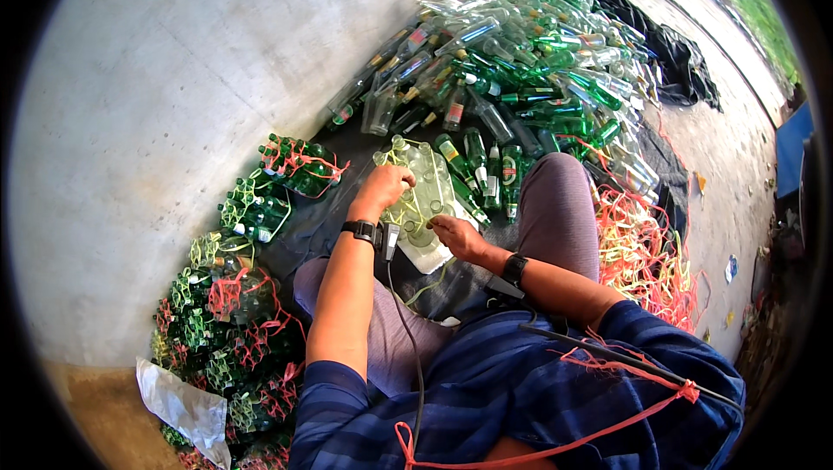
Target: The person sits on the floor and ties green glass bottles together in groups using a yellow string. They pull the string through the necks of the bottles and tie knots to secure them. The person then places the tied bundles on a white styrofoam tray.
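Observation:
A tight group of clear glass bottles point(444, 185) stands upright on a white slab point(425, 260) between my knees, with yellow-green plastic string point(418, 201) laced around the necks. My left hand point(388, 185) is over the group's left side, fingers closed together at the necks; what they grip is hidden. At the near right corner my right hand point(460, 237) pinches the string beside a bottle neck. A loose tail of string hangs off the slab toward my lap.
A large heap of loose green and clear bottles point(538, 62) lies ahead. Tied bundles of bottles point(252, 210) line the wall at left. Loose red and yellow string point(642, 253) is piled by my right knee. A cable point(406, 314) runs from my left wrist.

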### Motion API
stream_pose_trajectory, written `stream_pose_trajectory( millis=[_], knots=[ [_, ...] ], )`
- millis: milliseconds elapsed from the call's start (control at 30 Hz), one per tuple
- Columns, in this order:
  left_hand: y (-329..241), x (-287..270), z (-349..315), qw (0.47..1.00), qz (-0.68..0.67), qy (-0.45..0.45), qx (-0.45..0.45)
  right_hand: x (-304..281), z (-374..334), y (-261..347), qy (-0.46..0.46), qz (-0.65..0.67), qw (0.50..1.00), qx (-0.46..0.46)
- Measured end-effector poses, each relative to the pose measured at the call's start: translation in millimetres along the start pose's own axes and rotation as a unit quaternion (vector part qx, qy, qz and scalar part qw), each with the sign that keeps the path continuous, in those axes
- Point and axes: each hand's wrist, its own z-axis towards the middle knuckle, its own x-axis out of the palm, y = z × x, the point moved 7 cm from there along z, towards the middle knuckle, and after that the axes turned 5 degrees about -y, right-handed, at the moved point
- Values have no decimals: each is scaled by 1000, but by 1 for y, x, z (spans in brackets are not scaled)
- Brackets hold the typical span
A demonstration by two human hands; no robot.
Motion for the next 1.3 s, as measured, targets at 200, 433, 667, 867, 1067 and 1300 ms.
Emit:
stream_pose_trajectory(
  millis=[200, 433, 667, 867, 1067, 1300],
  knots=[
    [5, 3, 4, 1000, 19, 12, -9, -3, 2, -3, 14, -67, 996, -53],
    [1, 0, -7, 999, 37, -26, -12, -7, -11, 20, 79, -105, 984, -124],
    [-38, -28, -44, 979, 111, -163, 52, -17, -8, 26, 88, -160, 943, -279],
    [-55, -18, -88, 986, 88, -139, -7, -18, -10, 29, 85, -101, 971, -199],
    [-81, 13, -119, 985, 133, -112, 0, -24, -11, 37, 96, -28, 990, -102],
    [-70, 19, -115, 981, 131, -141, 15, -34, -15, 37, 84, 245, 962, 86]
  ],
)
